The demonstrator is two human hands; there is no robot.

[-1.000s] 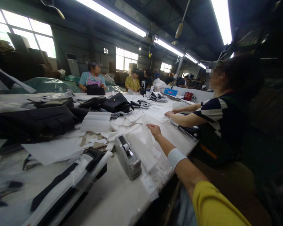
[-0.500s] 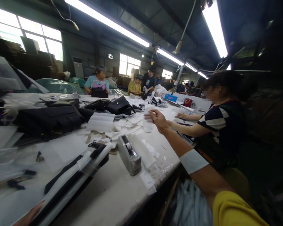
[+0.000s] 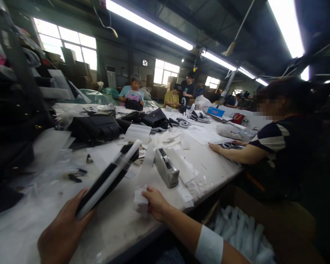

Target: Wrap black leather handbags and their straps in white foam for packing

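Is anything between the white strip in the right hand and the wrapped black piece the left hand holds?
Nothing visible. The right hand grips the white strip, the left hand the wrapped black piece; only table shows between them. The tape dispenser sits on the strip's far side.

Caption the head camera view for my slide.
Left hand grips a plastic-wrapped black strap; right hand holds a white strip near the tape dispenser on a cluttered worktable.

You're in a big dim workshop w/ a dark ceiling (image 3: 181,18), long tube lights (image 3: 148,24) overhead & bright windows (image 3: 68,44) along the far wall. Your long white table (image 3: 121,220) runs way back, other ppl (image 3: 133,90) sat round it.
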